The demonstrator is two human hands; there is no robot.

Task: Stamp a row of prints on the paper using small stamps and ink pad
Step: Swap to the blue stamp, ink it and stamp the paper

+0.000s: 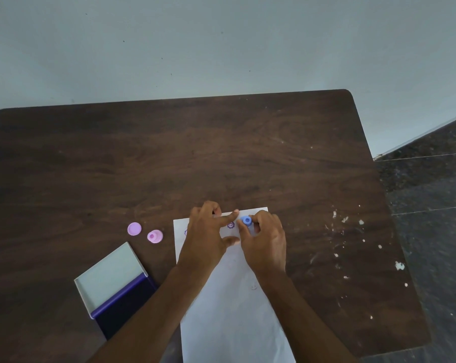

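Dark wooden table: left hand flat, pinning white paper; right hand grasping blue plastic stamp. Tilting it risks smudging the purple print just beside.

A dark wooden table with rounded far corners carries a white sheet of paper that runs from mid-surface to the near edge, bearing purple prints near its far end. Toward the near left corner lies an open ink pad, its pale lid beside the dark pad, with a pink cap and a pink stamp just beyond it. White flecks scatter along the right edge.
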